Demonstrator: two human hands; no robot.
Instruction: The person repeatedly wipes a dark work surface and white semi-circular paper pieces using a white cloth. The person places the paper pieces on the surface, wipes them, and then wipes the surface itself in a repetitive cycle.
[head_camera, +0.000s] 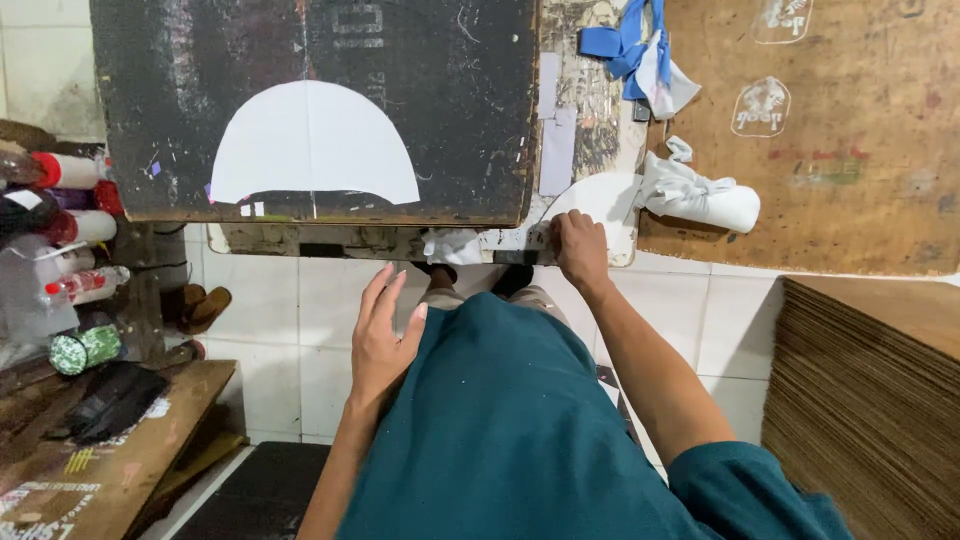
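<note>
A white dome-shaped piece (312, 145) lies flat on a dark, worn work board (450, 110). My right hand (580, 245) rests at the board's front right edge, its fingers closed on the edge of a second white curved piece (600, 200). Next to that piece sits a knotted white cloth bundle (700, 195). My left hand (385, 335) hangs open below the board, over my teal shirt, holding nothing.
Bottles and tubes with red caps (70, 215) crowd the left side. A brown wooden table (850, 130) is at the right, with blue and white fabric strips (635, 45) at the back. A tall stack of brown cardboard sheets (860, 400) stands at the lower right. White tiled floor lies below.
</note>
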